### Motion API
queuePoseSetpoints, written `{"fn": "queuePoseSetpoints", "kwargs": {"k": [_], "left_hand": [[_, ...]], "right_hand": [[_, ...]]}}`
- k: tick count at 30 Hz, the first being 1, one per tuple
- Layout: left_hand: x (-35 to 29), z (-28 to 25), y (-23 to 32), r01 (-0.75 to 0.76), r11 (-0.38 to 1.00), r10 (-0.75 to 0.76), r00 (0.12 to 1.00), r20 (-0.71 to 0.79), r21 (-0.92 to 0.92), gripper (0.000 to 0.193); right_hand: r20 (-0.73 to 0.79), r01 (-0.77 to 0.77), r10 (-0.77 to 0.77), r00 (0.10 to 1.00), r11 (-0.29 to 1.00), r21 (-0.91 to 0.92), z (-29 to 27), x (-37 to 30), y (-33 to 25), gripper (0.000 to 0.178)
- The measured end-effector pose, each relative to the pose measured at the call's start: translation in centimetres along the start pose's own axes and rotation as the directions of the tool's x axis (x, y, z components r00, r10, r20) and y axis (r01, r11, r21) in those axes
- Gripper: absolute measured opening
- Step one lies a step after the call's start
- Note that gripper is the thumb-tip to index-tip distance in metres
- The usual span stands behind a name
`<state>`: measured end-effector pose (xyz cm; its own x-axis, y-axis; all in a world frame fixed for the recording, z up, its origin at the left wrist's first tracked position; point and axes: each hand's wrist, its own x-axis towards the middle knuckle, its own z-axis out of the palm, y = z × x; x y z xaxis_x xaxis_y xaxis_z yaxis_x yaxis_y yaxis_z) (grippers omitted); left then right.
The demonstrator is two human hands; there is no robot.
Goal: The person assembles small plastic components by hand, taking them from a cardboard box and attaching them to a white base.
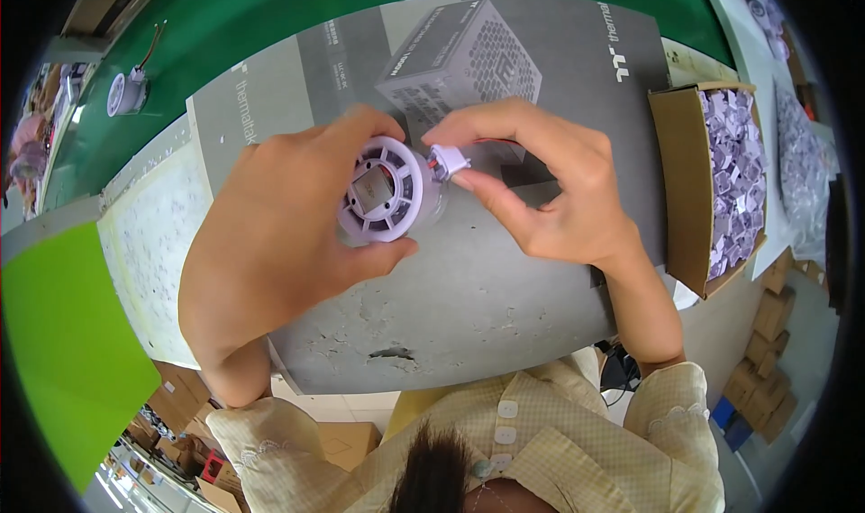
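My left hand (279,216) grips a round lilac plastic housing (413,189) by its sides, thumb below and fingers above. Its ringed face with slots and a pale square plate in the middle is turned toward me. Between the thumb and index finger of my right hand (550,180) is a small lilac plastic piece (448,162), held against or very close to the housing's right side. Something red shows at the small piece, perhaps wires. Whether the two parts are joined I cannot tell.
A grey printed cardboard sheet (468,297) with a torn spot covers the worktop. At right stands a cardboard box (682,189) full of small lilac pieces (734,171). Another lilac housing with wires (129,91) sits on the green surface (207,27) at far left.
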<state>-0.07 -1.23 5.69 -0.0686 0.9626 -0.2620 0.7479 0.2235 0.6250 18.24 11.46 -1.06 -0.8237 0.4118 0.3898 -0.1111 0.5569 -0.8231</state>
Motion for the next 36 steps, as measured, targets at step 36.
{"fn": "queuePoseSetpoints", "kwargs": {"k": [36], "left_hand": [[2.1,0.6,0.7,-0.284,0.946,0.235,0.933,-0.274,-0.155,0.076]], "right_hand": [[-0.242,0.220,-0.219,0.945,0.975,-0.024,-3.2,0.6,-0.9,0.030]]}}
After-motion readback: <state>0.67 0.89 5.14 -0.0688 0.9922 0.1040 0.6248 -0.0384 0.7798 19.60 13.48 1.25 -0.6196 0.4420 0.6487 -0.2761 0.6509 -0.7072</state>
